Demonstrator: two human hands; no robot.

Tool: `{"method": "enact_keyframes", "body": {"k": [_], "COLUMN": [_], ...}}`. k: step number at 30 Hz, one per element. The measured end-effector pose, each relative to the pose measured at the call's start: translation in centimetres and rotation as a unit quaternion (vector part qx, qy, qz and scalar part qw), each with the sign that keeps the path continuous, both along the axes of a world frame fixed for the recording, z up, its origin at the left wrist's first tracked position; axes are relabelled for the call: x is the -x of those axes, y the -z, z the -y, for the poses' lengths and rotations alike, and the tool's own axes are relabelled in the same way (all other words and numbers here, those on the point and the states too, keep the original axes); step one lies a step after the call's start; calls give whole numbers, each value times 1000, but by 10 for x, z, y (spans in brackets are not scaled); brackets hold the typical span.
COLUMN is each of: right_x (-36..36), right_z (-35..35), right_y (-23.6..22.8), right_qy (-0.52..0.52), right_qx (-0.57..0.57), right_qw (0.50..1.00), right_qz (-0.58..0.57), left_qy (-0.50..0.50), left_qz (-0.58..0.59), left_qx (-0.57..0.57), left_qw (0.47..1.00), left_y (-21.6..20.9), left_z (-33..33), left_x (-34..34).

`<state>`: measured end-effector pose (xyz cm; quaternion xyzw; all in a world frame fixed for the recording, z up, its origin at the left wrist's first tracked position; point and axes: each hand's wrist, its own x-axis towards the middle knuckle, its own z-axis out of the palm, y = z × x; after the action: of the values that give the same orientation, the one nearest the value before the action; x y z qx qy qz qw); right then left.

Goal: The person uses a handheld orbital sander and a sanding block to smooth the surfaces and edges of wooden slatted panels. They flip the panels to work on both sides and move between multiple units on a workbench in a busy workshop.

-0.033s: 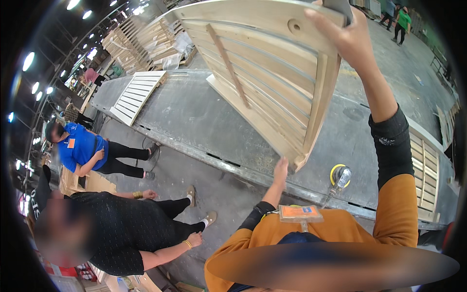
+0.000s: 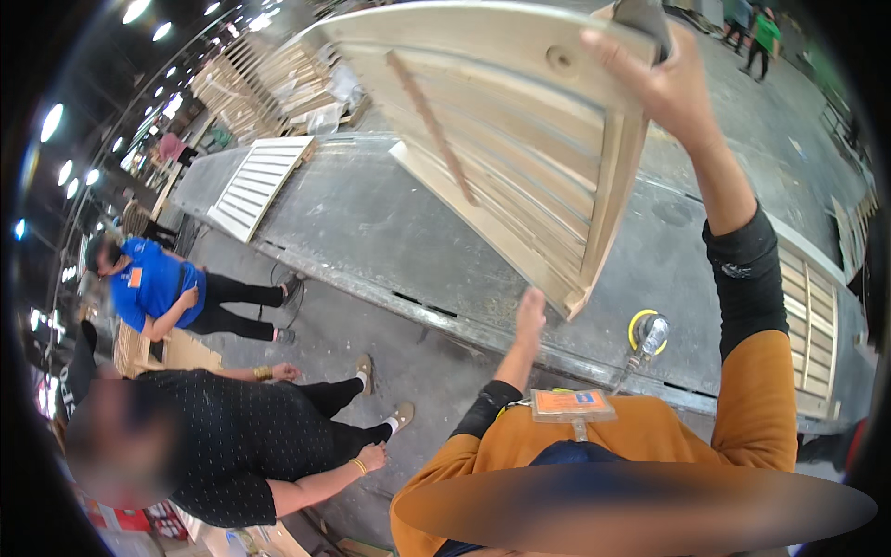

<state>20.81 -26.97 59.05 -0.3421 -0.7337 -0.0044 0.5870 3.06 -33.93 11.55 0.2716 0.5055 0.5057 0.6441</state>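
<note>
A pale wooden slatted panel stands tilted up over a long grey worktable, its lower edge near or on the tabletop. My right hand grips its upper right corner, thumb across the face near a round hole. A dark grey piece of something shows between that hand and the panel; its kind is unclear. Beside the panel's lower corner is my left hand, its fingers stretched out at the edge and slightly blurred. Whether they touch the wood is hard to tell. A round sander with a yellow rim lies on the table to the right.
Another slatted panel lies at the table's far left, and one more at the right. Stacked wooden panels stand behind. A person in black and a person in blue stand left of the table.
The panel has shifted slightly, its lower corner a little to the right and up. My left hand has moved slightly left and up, away from that corner. My right hand keeps its grip.
</note>
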Motion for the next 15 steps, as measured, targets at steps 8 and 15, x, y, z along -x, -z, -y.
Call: {"method": "enact_keyframes", "body": {"k": [8,15], "right_x": [-1,59], "right_z": [7,56], "right_y": [9,31], "right_qy": [-29,-69], "right_qx": [-71,-84], "right_qw": [997,993], "right_qz": [-25,-46], "left_qy": [-43,-122], "left_qz": [76,85], "left_qx": [-288,-244], "left_qw": [953,958], "left_y": [-264,-455], "left_z": [-108,-104], "left_x": [84,94]}}
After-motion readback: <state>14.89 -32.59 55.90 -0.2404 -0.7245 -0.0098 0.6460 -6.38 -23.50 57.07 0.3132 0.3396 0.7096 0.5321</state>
